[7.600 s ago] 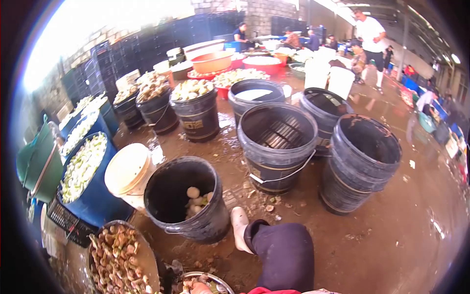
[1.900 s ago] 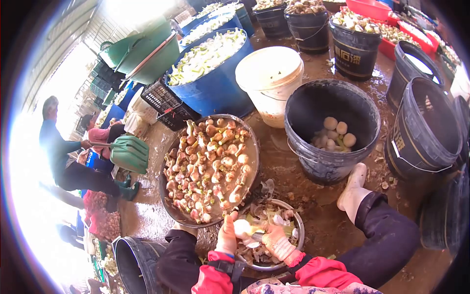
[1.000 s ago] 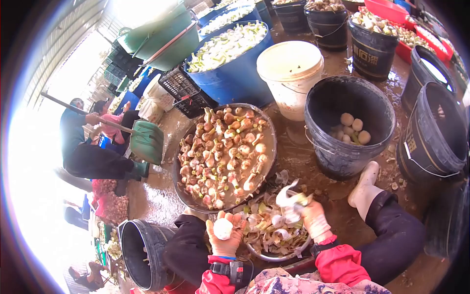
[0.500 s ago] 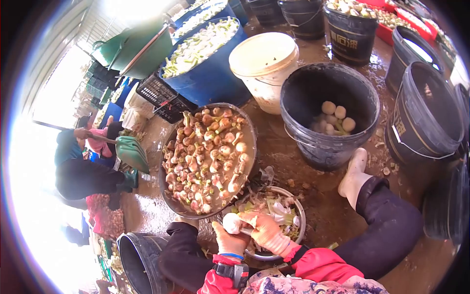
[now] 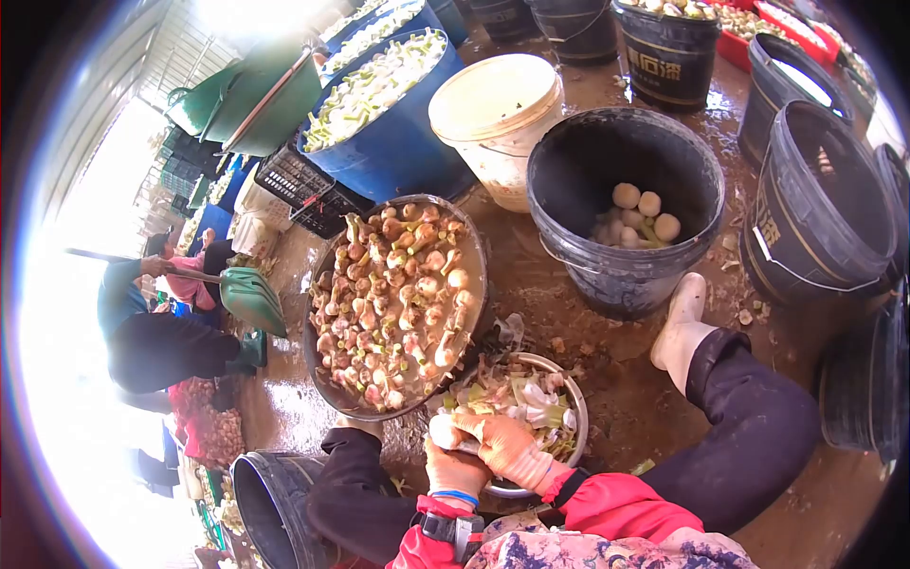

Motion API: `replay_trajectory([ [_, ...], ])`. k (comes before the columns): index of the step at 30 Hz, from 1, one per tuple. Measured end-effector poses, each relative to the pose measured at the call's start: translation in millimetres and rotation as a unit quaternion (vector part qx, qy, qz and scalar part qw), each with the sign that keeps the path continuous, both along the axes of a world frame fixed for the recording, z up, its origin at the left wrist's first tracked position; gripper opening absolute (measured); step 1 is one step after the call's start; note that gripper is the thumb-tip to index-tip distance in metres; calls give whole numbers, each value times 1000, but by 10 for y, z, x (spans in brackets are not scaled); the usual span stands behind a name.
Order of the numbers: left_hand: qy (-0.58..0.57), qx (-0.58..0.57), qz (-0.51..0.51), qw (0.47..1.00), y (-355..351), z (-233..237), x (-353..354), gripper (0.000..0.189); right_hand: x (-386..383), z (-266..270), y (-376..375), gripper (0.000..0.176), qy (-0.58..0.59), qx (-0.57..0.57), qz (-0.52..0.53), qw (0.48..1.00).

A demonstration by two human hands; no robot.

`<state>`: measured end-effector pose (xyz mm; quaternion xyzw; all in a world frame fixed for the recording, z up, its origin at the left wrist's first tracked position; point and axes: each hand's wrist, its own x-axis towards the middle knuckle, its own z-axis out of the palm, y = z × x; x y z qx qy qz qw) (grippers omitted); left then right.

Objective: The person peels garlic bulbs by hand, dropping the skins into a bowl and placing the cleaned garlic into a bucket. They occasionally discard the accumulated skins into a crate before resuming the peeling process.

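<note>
A pale, peeled-looking garlic bulb [image 5: 443,431] is held between my two gloved hands in front of my lap. My left hand [image 5: 457,470], in an orange glove, is closed round it from below. The fingers of my right hand [image 5: 512,449] are bent over its upper side; whether they also grip a tool or the stem is hidden. Just beyond my hands stands a metal-rimmed basin [image 5: 580,422] with leaf and skin scraps [image 5: 536,403]. Left of that, a wide dark tub [image 5: 398,412] holds many unpeeled garlic bulbs [image 5: 389,294] in muddy water.
A black bucket [image 5: 559,258] with several pale bulbs stands ahead, beside a white lidded bucket [image 5: 502,142]. More black buckets [image 5: 806,228] stand at the right. Blue barrels [image 5: 379,123] hold cut stems. At the left a person [image 5: 161,332] holds a green shovel [image 5: 251,299].
My right hand has shifted left, its fingers now over the garlic bulb, covering the stalk seen between my hands before. The view has tilted slightly. The person's shovel has barely moved.
</note>
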<state>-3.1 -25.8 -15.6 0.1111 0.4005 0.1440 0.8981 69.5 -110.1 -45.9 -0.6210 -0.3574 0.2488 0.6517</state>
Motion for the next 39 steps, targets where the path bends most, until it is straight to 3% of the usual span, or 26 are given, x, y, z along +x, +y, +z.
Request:
replay_trajectory([
  [4, 30, 16, 27, 999, 8, -78, -40, 44, -65, -14, -29, 27, 41, 71, -31, 996],
  [8, 13, 12, 40, 999, 91, -260, -117, 44, 8, 237, -151, 28, -30, 46, -44, 998],
  [10, 38, 66, 15, 997, 139, -395, -155, 65, -27, 163, -112, 29, -49, 39, -45, 997],
  [13, 22, 30, 9, 999, -28, -192, -98, 56, -39, 107, -66, 28, -103, -8, -108, 989],
  [17, 20, 12, 13, 1000, -142, -233, -73, 55, 21, 43, -64, 28, -32, -61, -122, 990],
  [19, 57, 18, 3, 998, -236, 37, 33, 53, -49, -175, 39, 30, 156, 14, -204, 966],
  [21, 131, 6, 61, 989, -158, 49, 37, 49, -81, -145, 14, 35, 153, 39, -196, 968],
  [22, 45, 44, 40, 997, 74, -362, -145, 44, -74, 96, -86, 37, 117, 27, -139, 983],
  [23, 22, 57, 50, 997, 22, -258, -111, 45, -76, 226, -144, 40, 80, 14, -81, 993],
  [24, 23, 97, 35, 994, 29, -276, -140, 46, -100, 128, -82, 37, -3, -32, -72, 997],
  [27, 36, 146, 22, 988, -11, -361, -197, 49, -90, 147, -82, 31, -74, -98, -71, 990],
  [29, 48, 154, 26, 987, -31, -383, -208, 50, -106, 16, -38, 27, -61, -73, -98, 991],
  [31, 36, 20, 4, 999, -27, -370, -220, 51, -108, -82, -25, 27, 102, -3, -166, 981],
  [32, 91, 25, 0, 996, -160, -89, -104, 54, -117, -242, 40, 24, 59, 1, -283, 957],
  [33, 92, 25, 0, 995, -180, -14, -77, 54, 31, -254, -12, 20, 190, -76, -248, 947],
  [35, 178, 52, 17, 983, -143, 73, -63, 59, 306, -249, -172, 14, 481, 67, -304, 820],
  [37, 190, 69, -6, 979, 29, 72, 35, 66, 384, -621, -179, 10, 555, 61, -326, 763],
  [38, 150, 82, -29, 985, 163, 66, 163, 67, 307, -695, -119, 7, 521, 10, -353, 777],
  [39, 109, 94, -51, 988, 284, 60, 333, 68, 193, -888, -54, 10, 448, -42, -321, 833],
])
